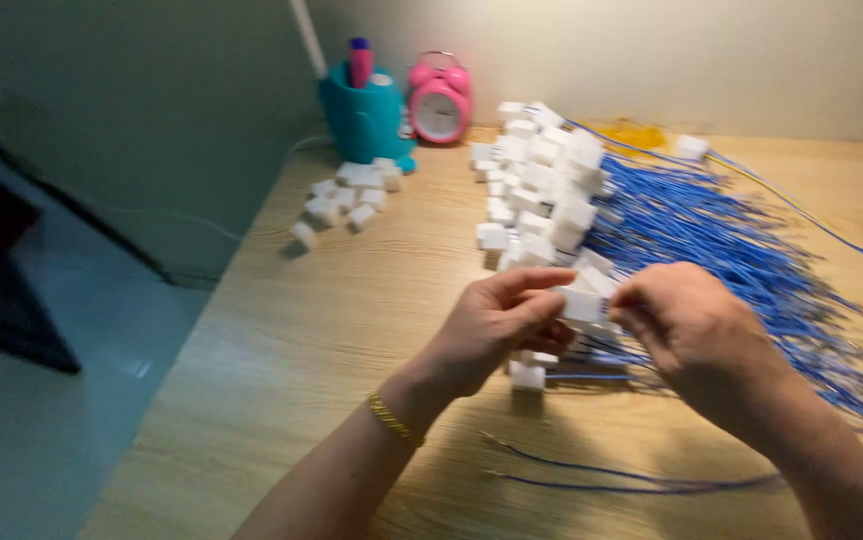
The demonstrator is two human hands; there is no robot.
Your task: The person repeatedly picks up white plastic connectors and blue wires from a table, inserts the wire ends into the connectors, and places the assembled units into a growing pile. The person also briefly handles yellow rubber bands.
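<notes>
My left hand (496, 325) and my right hand (686, 325) meet over the wooden desk (301, 340), both pinching one small white plastic connector (581, 303) between their fingertips. A gold bracelet (394, 418) circles my left wrist. Just behind the hands lies a big heap of white connectors (541, 185) joined to a sheaf of blue wires (721, 235) that fans out to the right. Another white connector (527, 376) rests on the desk under my left hand. The picture is blurred by motion.
A small group of loose white connectors (346, 200) lies at the back left. A teal pen holder (366, 115) and a pink alarm clock (439, 100) stand against the wall. Two loose blue wires (611, 478) lie near the front edge. The desk's left edge drops to the floor.
</notes>
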